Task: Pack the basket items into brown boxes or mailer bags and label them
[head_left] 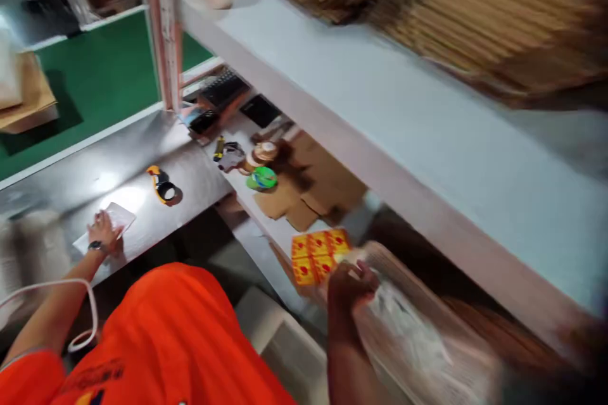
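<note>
My left hand [105, 233] lies with its fingers spread on a flat white packet [124, 218] on the metal table [204, 171]. A dark watch is on that wrist. My right hand [354, 280] is over the near end of a clear plastic bin [387, 256], which holds white, plastic-looking items [408, 323]. Its fingers look bent, but blur hides whether anything is between them. Just beyond that hand are several orange-and-yellow boxes [308, 259] packed side by side. A tape dispenser [162, 186] with orange edges lies on the table, apart from my left hand.
Over the bin runs a white shelf [380, 101] with stacked flat cardboard [494, 12]. Under it are a green tape roll [263, 178], brown cardboard pieces [304, 196] and a keyboard [223, 88]. A pale open bin [289, 348] stands below, by my body.
</note>
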Available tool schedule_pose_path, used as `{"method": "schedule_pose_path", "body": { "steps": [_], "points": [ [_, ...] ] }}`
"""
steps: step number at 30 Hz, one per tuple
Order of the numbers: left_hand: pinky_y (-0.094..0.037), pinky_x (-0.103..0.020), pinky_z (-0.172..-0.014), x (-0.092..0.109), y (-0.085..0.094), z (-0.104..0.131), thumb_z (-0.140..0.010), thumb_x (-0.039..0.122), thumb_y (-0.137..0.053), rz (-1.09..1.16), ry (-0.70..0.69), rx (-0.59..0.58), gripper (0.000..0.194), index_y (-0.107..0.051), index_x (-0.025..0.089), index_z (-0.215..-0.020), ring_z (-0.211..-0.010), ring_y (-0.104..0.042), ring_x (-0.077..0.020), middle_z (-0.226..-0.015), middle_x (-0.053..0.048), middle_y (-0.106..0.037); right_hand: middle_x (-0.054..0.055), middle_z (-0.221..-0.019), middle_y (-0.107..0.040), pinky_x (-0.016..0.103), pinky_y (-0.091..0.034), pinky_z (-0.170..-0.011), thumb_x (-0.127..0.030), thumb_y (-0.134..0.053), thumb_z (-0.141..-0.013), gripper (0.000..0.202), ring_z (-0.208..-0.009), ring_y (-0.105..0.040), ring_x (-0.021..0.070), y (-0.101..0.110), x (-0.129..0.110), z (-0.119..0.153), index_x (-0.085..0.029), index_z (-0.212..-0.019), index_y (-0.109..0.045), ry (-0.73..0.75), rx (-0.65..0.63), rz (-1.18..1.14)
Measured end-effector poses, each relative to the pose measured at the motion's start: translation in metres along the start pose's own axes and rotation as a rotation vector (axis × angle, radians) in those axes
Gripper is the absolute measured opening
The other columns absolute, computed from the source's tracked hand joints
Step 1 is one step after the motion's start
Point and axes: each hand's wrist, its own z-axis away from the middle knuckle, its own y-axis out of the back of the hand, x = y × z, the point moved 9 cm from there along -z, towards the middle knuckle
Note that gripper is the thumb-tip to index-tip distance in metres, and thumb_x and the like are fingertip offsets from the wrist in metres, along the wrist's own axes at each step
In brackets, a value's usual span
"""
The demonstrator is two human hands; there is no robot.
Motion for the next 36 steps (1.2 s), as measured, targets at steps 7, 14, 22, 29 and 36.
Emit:
{"method": "schedule_pose_path", "body": {
  "steps": [7,14,22,29,36],
  "points": [
    [-0.021,-0.069,-0.136,-0.013,-0.023,-0.014,-0.110,0.053,-0.056,0.190,0.045,0.025,0.084,-0.036,0.002,-0.174,-0.173,-0.014,-0.0466,-0.184,-0.030,-0.015,0.012,-0.101,-0.084,0.047,-0.067,-0.089,-0.060,-0.066,-0.092,0.045,-0.090,-0.080,0.0284,-0.276,-0.130,0.301,-0.023,-0.114,-0.078,0.254,-1.336,-0.191],
    [-0.021,-0.072,-0.135,-0.008,-0.045,-0.018,-0.105,0.056,-0.062,0.307,0.045,0.056,0.089,-0.038,0.007,-0.175,-0.173,-0.011,-0.0466,-0.185,-0.028,-0.012,0.015,-0.118,-0.083,0.038,-0.060,-0.100,-0.027,-0.065,-0.098,0.027,-0.103,-0.079,0.0252,-0.395,-0.217,0.478,-0.019,-0.117,-0.081,0.638,-1.412,0.114],
    [-0.011,-0.074,-0.136,0.002,-0.055,-0.021,-0.101,0.050,-0.072,0.462,0.008,0.036,0.091,-0.039,0.006,-0.174,-0.173,-0.007,-0.0481,-0.185,-0.028,-0.010,0.011,-0.105,-0.084,0.036,-0.060,-0.094,-0.026,-0.061,-0.101,0.025,-0.099,-0.078,0.0258,-0.404,-0.207,0.499,-0.020,-0.114,-0.082,0.809,-1.396,0.304],
    [-0.008,-0.072,-0.137,0.007,-0.058,-0.019,-0.106,0.046,-0.060,0.483,-0.016,0.037,0.082,-0.041,0.001,-0.172,-0.174,-0.004,-0.0478,-0.185,-0.028,-0.008,0.012,-0.114,-0.079,0.039,-0.055,-0.104,-0.023,-0.059,-0.106,0.027,-0.109,-0.072,0.0275,-0.383,-0.208,0.529,-0.014,-0.117,-0.083,1.042,-1.474,0.314],
    [-0.001,-0.069,-0.138,0.007,-0.063,-0.013,-0.091,0.045,-0.072,0.558,-0.044,0.012,0.109,-0.024,-0.004,-0.176,-0.173,0.004,-0.0498,-0.185,-0.032,-0.001,0.010,-0.109,-0.076,0.034,-0.056,-0.100,-0.021,-0.056,-0.110,0.030,-0.106,-0.069,0.0238,-0.378,-0.204,0.532,-0.016,-0.122,-0.083,1.274,-1.596,0.329]
  ]
}}
